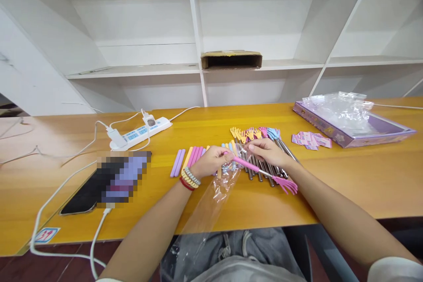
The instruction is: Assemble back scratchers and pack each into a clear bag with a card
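My left hand is closed round the handle end of a pink back scratcher, whose hand-shaped head points to the lower right. A long clear plastic sleeve hangs below my left hand toward my lap. With fingers pinched, my right hand holds what looks like the sleeve's upper edge. Beneath both hands lie metal rods with yellow, pink and blue hand-shaped heads. Left of them is a row of coloured handles, partly hidden by my left hand.
A purple tray with crumpled clear plastic stands at the right, beside small pink cards. At the left are a power strip, a phone and loose white cables. A cardboard box sits on the shelf behind.
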A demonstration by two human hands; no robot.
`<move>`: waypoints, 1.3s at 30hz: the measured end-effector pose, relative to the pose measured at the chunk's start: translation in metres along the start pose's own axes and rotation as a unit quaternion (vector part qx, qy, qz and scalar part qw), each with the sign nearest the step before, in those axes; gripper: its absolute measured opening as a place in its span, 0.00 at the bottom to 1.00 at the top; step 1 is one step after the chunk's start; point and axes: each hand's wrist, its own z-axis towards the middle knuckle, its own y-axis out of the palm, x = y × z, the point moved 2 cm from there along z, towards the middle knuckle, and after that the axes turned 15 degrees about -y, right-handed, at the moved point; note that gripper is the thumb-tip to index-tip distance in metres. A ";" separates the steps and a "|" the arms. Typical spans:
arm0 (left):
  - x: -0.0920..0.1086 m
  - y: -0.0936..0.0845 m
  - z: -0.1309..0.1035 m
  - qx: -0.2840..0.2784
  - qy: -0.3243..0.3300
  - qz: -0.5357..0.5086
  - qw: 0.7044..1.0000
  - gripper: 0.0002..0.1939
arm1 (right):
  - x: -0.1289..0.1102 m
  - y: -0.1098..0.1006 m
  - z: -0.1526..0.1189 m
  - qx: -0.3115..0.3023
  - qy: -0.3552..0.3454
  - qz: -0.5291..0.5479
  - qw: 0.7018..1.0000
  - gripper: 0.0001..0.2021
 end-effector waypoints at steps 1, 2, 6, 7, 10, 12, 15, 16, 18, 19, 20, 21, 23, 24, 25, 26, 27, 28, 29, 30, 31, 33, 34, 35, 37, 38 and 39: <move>0.000 0.000 0.000 0.006 0.001 0.006 1.000 0.20 | 0.000 0.001 0.000 -0.006 0.003 0.013 1.000 0.18; -0.001 0.000 0.001 0.013 0.003 0.012 1.000 0.20 | 0.000 0.001 0.000 -0.007 0.006 0.025 1.000 0.16; 0.000 -0.001 0.002 0.036 0.026 0.043 0.998 0.20 | 0.005 0.002 -0.001 -0.013 0.026 0.061 0.998 0.14; 0.000 -0.001 0.002 0.037 0.034 0.049 0.998 0.20 | 0.006 0.003 -0.001 -0.014 0.027 0.063 0.998 0.13; 0.001 -0.001 0.004 0.033 0.064 0.063 0.995 0.19 | 0.008 0.003 -0.001 -0.009 0.027 0.064 0.998 0.12; 0.002 0.001 0.005 0.024 0.091 0.069 0.993 0.18 | 0.009 0.004 -0.001 -0.007 0.026 0.064 0.998 0.11; 0.004 0.003 0.006 0.011 0.142 0.081 0.987 0.16 | 0.009 0.004 -0.001 -0.014 0.022 0.066 0.997 0.09; 0.004 0.004 0.006 0.007 0.154 0.087 0.984 0.16 | 0.009 0.005 -0.001 -0.017 0.019 0.068 0.997 0.09; 0.005 0.005 0.006 0.002 0.162 0.098 0.982 0.16 | 0.010 0.006 -0.001 -0.016 0.016 0.071 0.997 0.11; 0.005 0.006 0.006 -0.001 0.158 0.102 0.982 0.16 | 0.011 0.007 0.000 -0.010 0.015 0.072 0.997 0.12; 0.005 0.006 0.006 -0.004 0.154 0.104 0.983 0.16 | 0.011 0.007 0.000 -0.003 0.014 0.073 0.997 0.13; 0.005 0.006 0.005 -0.007 0.152 0.104 0.983 0.16 | 0.011 0.007 0.000 0.004 0.015 0.073 0.997 0.14; 0.005 0.007 0.004 -0.004 0.156 0.104 0.982 0.16 | 0.011 0.009 0.000 0.010 0.017 0.075 0.997 0.16; 0.006 0.007 0.004 0.005 0.157 0.103 0.982 0.16 | 0.010 0.010 0.000 0.009 0.018 0.078 0.997 0.17; 0.006 0.007 0.004 0.020 0.156 0.100 0.983 0.16 | 0.009 0.011 0.000 0.008 0.019 0.082 0.996 0.17; 0.006 0.006 0.004 0.040 0.148 0.094 0.984 0.16 | 0.008 0.012 0.000 0.008 0.019 0.088 0.996 0.17; 0.006 0.006 0.005 0.063 0.138 0.086 0.985 0.16 | 0.006 0.013 0.000 0.010 0.017 0.094 0.995 0.18; 0.005 0.005 0.005 0.086 0.127 0.074 0.985 0.16 | 0.005 0.015 0.000 0.016 0.016 0.101 0.995 0.18; 0.005 0.004 0.006 0.107 0.117 0.059 0.986 0.16 | 0.003 0.016 0.000 0.022 0.016 0.111 0.993 0.19; 0.004 0.002 0.006 0.124 0.111 0.041 0.985 0.16 | 0.002 0.017 0.000 0.029 0.021 0.123 0.992 0.18; 0.004 0.001 0.006 0.139 0.110 0.020 0.984 0.15 | 0.001 0.017 0.001 0.037 0.029 0.140 0.989 0.18; 0.003 -0.003 0.007 0.164 0.112 -0.031 0.980 0.15 | 0.000 0.015 0.002 0.063 0.051 0.187 0.979 0.17; 0.002 -0.004 0.008 0.172 0.109 -0.063 0.977 0.15 | 0.000 0.012 0.002 0.083 0.060 0.216 0.971 0.18; 0.001 -0.006 0.009 0.177 0.103 -0.102 0.973 0.15 | -0.001 0.007 0.003 0.110 0.065 0.247 0.961 0.18; -0.002 -0.010 0.010 0.185 0.091 -0.203 0.957 0.16 | -0.001 -0.005 0.004 0.172 0.063 0.304 0.935 0.20; -0.003 -0.012 0.011 0.189 0.090 -0.261 0.942 0.16 | -0.001 -0.013 0.004 0.203 0.059 0.323 0.922 0.20; -0.003 -0.014 0.012 0.197 0.096 -0.320 0.922 0.16 | 0.000 -0.020 0.004 0.233 0.054 0.334 0.912 0.19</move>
